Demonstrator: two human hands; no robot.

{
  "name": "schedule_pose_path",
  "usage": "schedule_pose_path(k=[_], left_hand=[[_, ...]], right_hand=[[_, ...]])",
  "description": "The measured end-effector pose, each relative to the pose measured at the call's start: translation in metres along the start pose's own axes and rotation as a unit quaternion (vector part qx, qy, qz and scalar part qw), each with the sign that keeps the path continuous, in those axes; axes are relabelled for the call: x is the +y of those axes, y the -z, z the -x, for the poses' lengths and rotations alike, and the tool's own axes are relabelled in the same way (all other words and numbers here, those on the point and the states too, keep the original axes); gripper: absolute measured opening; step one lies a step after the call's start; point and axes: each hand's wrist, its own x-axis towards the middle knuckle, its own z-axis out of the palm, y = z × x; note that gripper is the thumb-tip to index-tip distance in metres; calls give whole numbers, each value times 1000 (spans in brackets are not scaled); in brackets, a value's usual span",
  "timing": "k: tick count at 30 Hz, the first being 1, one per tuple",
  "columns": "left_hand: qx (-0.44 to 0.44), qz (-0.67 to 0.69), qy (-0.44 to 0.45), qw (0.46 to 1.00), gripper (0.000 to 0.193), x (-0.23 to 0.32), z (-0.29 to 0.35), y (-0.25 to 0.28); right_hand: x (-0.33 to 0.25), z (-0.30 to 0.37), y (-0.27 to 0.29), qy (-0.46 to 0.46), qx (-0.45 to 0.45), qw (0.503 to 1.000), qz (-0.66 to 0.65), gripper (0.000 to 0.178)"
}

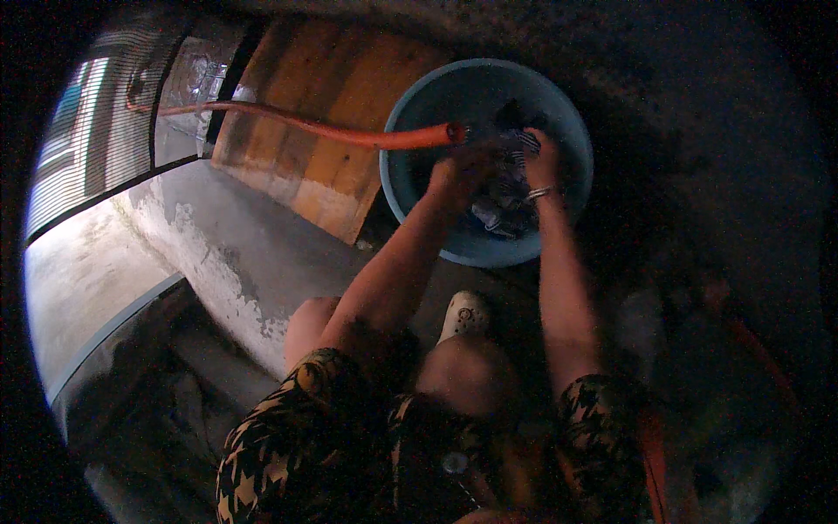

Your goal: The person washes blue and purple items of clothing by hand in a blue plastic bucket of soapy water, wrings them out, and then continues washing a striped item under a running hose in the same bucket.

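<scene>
Both of my arms reach into a round blue plastic basin (576, 205) on the floor. Dark wet-looking laundry (499, 217) lies in it, bunched up in the middle. My right hand (543, 159), with a bracelet on the wrist, is closed on a striped dark-and-white cloth (526, 141) at the right side of the pile. Opposite it, my left hand (458, 173) is over the laundry's left edge; its fingers are dark and smeared by motion, so its grip does not show. An orange hose (410, 138) ends over the basin, just beyond my left hand.
The hose runs back left across a wooden board (305, 113) towards a slatted screen (105, 131). A low concrete ledge (231, 227) with peeling paint runs along the left. A pale clog (464, 316) on my foot stands near the basin. The right side is very dark.
</scene>
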Motion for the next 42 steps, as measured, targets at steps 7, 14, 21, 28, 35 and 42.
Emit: schedule_pose_path(k=[7, 14, 21, 28, 35, 42], left_hand=[[90, 7, -27, 996, 33, -23, -44, 53], [38, 14, -93, 995, 25, -44, -89, 45], [147, 86, -185, 968, 26, -28, -54, -16], [-38, -28, -68, 997, 27, -4, -31, 22], [157, -307, -184, 921, 29, -16, -55, 65], [54, 48, -82, 994, 19, -26, -85, 90]], right_hand=[[-92, 67, -9, 10, -41, 999, -11, 31], [-14, -14, -26, -286, -47, 951, 105, 40], [114, -16, 12, 15, -197, 960, 200, 31], [5, -27, 16, 75, -51, 982, -166, 35], [62, -14, -41, -210, 34, 970, 117, 35], [-23, 42, -52, -59, -22, 996, -62, 28]])
